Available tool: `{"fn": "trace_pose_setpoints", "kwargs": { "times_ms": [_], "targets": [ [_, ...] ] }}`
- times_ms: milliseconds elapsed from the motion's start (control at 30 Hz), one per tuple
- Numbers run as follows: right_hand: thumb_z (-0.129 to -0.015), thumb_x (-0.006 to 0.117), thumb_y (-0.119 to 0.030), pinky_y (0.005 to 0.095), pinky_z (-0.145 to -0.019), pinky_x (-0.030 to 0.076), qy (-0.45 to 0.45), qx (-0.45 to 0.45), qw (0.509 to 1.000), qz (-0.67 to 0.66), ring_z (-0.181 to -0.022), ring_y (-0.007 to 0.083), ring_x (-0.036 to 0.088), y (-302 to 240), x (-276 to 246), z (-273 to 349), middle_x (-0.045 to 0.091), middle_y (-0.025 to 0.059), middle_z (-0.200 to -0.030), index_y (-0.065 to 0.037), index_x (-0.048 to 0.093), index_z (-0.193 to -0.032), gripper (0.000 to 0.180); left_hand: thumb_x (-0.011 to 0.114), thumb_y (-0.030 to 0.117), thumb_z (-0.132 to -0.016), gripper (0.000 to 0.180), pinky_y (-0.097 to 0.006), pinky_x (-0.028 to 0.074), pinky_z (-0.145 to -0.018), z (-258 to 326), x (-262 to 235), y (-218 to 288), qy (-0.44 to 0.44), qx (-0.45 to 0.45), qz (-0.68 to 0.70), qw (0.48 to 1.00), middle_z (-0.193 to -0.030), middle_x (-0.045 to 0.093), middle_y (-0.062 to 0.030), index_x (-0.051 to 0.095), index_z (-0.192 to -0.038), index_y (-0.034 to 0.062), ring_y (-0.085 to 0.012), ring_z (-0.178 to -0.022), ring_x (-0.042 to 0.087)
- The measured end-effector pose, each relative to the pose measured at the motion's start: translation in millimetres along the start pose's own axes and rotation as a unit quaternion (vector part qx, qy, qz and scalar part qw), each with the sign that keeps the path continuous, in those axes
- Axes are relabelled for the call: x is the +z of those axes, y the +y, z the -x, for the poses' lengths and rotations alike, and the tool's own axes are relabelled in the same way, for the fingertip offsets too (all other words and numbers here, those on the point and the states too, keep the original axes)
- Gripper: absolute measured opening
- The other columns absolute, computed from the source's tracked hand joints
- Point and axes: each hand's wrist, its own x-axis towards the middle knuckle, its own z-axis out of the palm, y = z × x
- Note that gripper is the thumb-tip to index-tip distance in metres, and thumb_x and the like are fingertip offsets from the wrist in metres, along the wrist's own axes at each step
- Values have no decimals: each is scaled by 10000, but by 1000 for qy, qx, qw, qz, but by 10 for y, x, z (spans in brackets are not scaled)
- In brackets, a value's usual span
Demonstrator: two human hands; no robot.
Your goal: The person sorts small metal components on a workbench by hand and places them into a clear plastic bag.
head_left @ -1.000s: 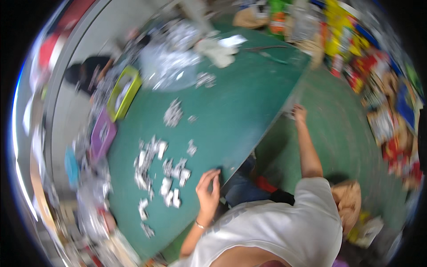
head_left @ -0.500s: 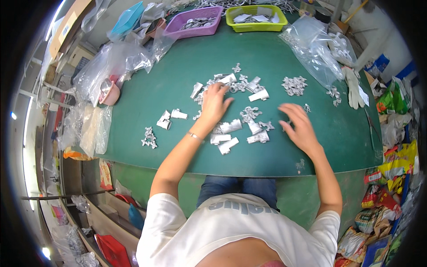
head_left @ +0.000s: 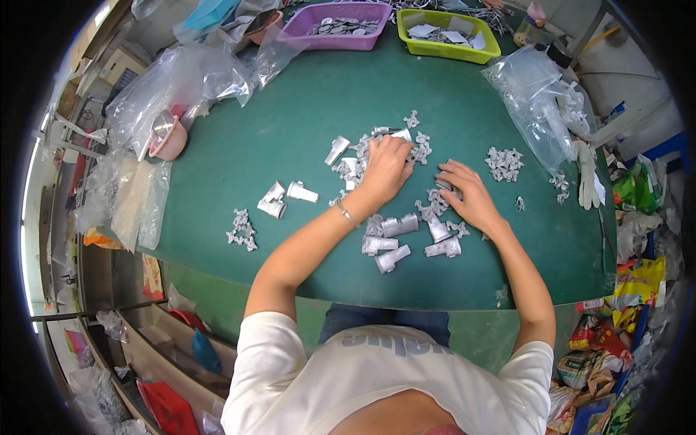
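Both hands have drawn closer together since a moment ago, over the heap of small silver metal parts (head_left: 377, 156). Left hand (head_left: 386, 168) lies palm down with fingers curled into the heap, whether pinching a piece I cannot tell. Right hand (head_left: 467, 194) rests flat just beside it, fingers spread on scattered pieces. Below the hands lie silver cylinders (head_left: 391, 243). Further out from the left hand sit two more fittings (head_left: 284, 197); beyond the right, a clear plastic bag (head_left: 540, 94). Far ahead stand a purple tray (head_left: 341, 25) and green tray (head_left: 446, 32).
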Motion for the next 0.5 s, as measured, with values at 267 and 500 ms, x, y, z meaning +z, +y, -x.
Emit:
{"fn": "trace_pose_setpoints", "kwargs": {
  "times_ms": [267,500],
  "targets": [
    [-803,612,-65,253,-803,451,78,110,878,-460,-910,114,549,-413,-99,-53,586,95,-1030,27,535,-1114,334,705,-23,-621,548,-352,376,-866,-8,-264,583,59,24,195,979,-992,564,-103,502,-1126,41,-262,-966,533],
    [-704,715,-140,241,-578,430,279,206,933,-97,-620,103,500,539,-792,404,592,38,-784,-17,608,-945,291,674,79,-709,566,-437,308,-983,-106,-419,220,-30,-62,6,998,-1298,354,-188,439,-1224,53,-368,-1199,347]
  ]
}}
